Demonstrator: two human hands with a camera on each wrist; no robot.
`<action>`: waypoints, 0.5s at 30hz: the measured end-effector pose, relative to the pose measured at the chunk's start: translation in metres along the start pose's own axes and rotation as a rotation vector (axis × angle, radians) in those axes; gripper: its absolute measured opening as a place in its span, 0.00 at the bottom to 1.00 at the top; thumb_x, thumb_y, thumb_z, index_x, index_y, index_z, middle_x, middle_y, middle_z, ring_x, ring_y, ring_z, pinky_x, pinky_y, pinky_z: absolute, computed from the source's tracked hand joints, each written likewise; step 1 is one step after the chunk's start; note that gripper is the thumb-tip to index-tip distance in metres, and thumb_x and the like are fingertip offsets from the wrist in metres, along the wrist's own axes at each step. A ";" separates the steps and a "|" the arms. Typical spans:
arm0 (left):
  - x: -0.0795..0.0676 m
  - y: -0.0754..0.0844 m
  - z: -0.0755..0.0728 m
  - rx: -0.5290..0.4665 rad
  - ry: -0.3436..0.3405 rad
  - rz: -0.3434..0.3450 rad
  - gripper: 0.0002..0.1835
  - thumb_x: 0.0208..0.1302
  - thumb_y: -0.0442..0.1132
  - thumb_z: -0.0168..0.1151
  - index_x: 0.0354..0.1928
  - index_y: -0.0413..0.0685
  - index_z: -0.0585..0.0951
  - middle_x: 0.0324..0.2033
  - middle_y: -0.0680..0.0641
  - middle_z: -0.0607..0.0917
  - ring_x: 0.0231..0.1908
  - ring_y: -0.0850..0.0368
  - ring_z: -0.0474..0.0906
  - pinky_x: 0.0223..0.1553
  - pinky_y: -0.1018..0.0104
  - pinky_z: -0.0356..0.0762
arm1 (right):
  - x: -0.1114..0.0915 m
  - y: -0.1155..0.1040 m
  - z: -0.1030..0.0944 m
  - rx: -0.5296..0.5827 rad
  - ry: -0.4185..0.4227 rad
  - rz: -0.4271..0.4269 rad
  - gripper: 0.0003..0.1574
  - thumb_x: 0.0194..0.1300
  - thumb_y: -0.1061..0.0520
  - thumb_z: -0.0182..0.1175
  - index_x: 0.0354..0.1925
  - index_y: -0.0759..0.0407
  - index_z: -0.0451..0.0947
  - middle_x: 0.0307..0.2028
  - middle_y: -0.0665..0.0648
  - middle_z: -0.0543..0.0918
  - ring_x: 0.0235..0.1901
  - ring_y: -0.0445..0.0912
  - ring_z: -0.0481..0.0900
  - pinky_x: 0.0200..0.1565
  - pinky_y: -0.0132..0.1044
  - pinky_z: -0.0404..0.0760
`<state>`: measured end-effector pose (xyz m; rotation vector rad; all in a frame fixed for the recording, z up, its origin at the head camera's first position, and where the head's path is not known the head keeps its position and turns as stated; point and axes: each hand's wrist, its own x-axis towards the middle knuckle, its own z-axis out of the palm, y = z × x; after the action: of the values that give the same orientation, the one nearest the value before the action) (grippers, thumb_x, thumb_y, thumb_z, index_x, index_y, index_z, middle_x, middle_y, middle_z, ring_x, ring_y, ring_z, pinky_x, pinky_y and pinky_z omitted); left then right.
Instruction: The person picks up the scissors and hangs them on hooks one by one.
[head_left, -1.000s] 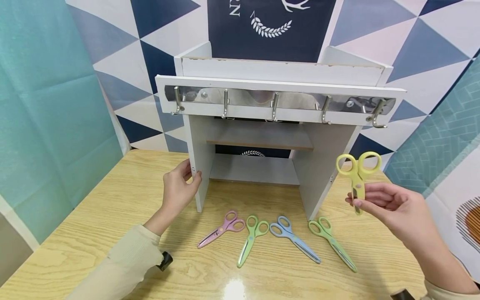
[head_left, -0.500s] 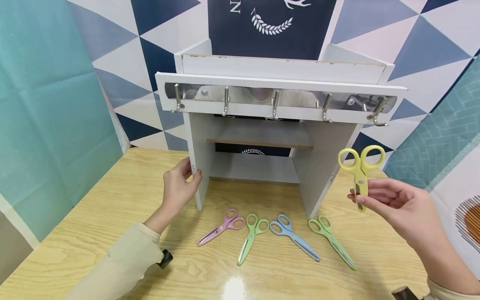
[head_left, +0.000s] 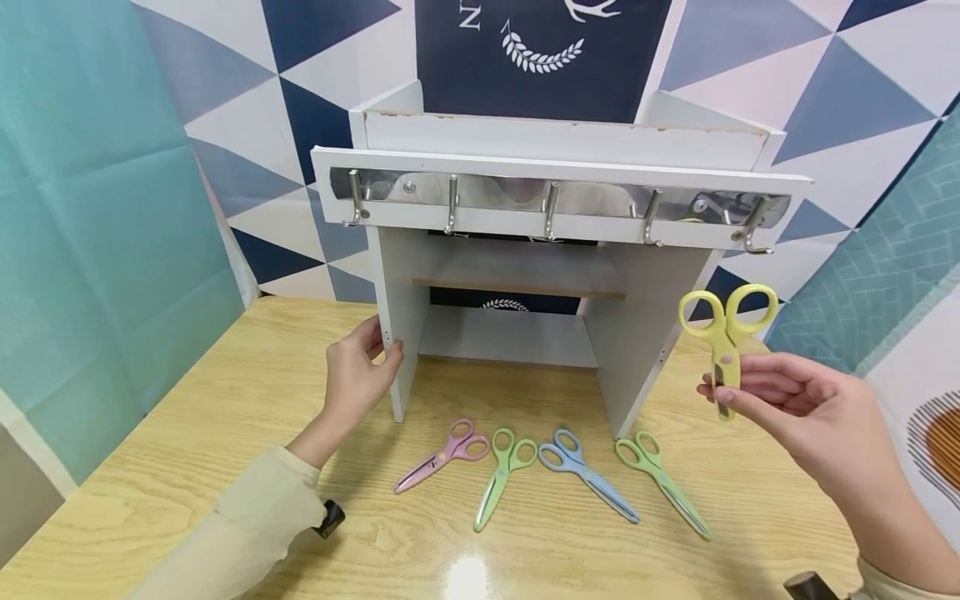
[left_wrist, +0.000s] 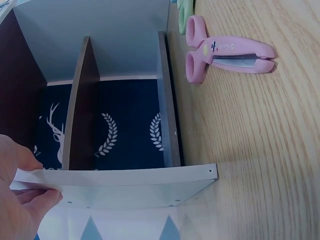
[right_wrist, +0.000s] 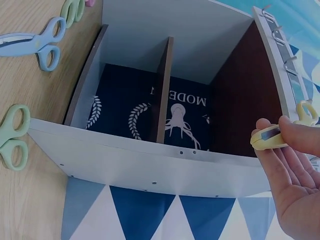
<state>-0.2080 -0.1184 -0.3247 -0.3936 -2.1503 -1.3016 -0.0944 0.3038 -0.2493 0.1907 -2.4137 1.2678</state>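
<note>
My left hand [head_left: 358, 367] pinches the front edge of the left side panel [head_left: 395, 333] of a white shelf unit, thumb on the inner face and fingers outside. In the right hand [head_left: 813, 412] is a pair of yellow scissors [head_left: 726, 337], pinched by the blades with the handle loops upward, beside the unit's right panel. The right wrist view shows the yellow blade end [right_wrist: 270, 137] between thumb and fingers. On the table in front lie pink scissors [head_left: 444, 456], green scissors [head_left: 501, 481], blue scissors [head_left: 588, 477] and a second green pair [head_left: 665, 486].
Across the unit's top front runs a white rail [head_left: 555, 167] with several metal hooks [head_left: 551, 212] sticking out. Inside is a middle shelf [head_left: 525, 271] above a lower board [head_left: 510, 337]. A wooden table [head_left: 225, 400] bears it all, against a patterned wall cloth [head_left: 225, 108].
My right hand has lifted the yellow scissors slightly up and to the right. The left hand keeps its place on the panel, and the scissors on the table lie as before.
</note>
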 end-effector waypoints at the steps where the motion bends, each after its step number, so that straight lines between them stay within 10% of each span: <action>1: 0.000 0.000 0.000 -0.001 0.001 -0.002 0.21 0.58 0.26 0.61 0.55 0.26 0.78 0.49 0.28 0.84 0.49 0.36 0.85 0.50 0.52 0.85 | 0.000 -0.001 0.000 -0.014 0.005 0.003 0.17 0.58 0.68 0.67 0.45 0.55 0.84 0.32 0.34 0.89 0.33 0.28 0.87 0.35 0.16 0.82; 15: -0.001 0.001 0.000 0.014 0.014 0.008 0.20 0.58 0.27 0.62 0.53 0.27 0.79 0.46 0.29 0.86 0.48 0.38 0.86 0.49 0.52 0.86 | 0.008 -0.006 -0.003 0.239 0.015 -0.095 0.19 0.57 0.76 0.63 0.47 0.66 0.81 0.33 0.46 0.91 0.34 0.35 0.89 0.38 0.17 0.83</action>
<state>-0.2064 -0.1178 -0.3248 -0.3858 -2.1429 -1.2811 -0.0989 0.3037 -0.2403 0.3576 -2.2072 1.5055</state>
